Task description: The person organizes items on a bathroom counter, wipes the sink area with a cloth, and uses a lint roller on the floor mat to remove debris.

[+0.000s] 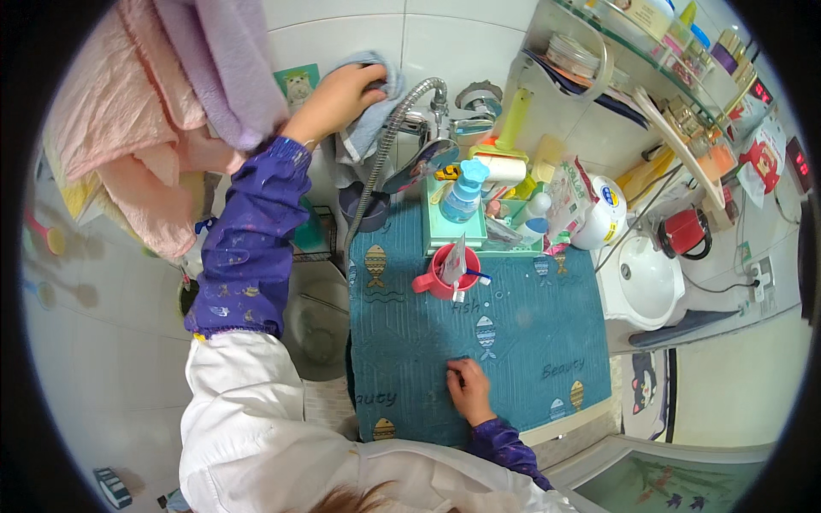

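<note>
Up against the tiled wall, my left hand [343, 99] grips a blue-grey cloth [369, 125] that hangs beside the chrome faucet [436, 131]. Its fingers and thumb close on the upper part of the cloth. My right hand [470, 390] rests with curled fingers on the blue-green fish-patterned mat [417, 340], and nothing shows in it. Farther back on the mat stands a red mug [439, 282] with a tube and a blue-and-white toothbrush in it. The faucet's metal hose [378, 160] loops down just right of the cloth.
A green organizer tray [449, 234] holds a blue pump bottle [463, 199] and a lint roller [503, 168]. Pink and purple towels [141, 109] hang at left. A dark cup [365, 208] sits below the faucet. Glass shelves [641, 45] jut out at upper right, above a small white sink [648, 282].
</note>
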The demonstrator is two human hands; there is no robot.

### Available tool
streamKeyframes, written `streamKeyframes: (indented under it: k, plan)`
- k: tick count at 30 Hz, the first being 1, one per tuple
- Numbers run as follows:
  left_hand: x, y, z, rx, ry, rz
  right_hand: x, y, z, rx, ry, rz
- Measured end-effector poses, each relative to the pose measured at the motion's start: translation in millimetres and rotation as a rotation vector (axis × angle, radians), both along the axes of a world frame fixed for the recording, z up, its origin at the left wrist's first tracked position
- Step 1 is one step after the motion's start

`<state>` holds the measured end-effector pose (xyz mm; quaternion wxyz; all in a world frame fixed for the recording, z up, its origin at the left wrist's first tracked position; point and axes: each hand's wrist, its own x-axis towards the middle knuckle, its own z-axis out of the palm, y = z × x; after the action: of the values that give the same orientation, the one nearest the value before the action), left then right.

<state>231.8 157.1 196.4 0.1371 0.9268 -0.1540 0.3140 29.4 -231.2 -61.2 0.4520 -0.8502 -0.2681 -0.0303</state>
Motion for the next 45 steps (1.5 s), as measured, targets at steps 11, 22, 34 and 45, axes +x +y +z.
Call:
streamKeyframes:
  k: [11, 22, 34, 45]
  plan:
    - [-3.5, -13.5, -78.4, -0.851, -0.337, 0.068, 0.6, 4.0, 1.4, -0.017, 0.005, -0.034]
    - [-81.0, -22.5, 12.4, 0.063, -0.589, 0.352, 0.9, 4.8, 1.7, 0.032, 0.044, -0.053]
    - [-16.4, -30.7, -95.4, -2.091, 0.117, -0.481, 0.8, 5.7, 2.1, -0.034, -0.007, -0.058]
    - [-13.4, -56.4, -74.6, -1.283, -0.08, 0.085, 1.0, 6.2, 3.5, 0.005, 0.015, -0.065]
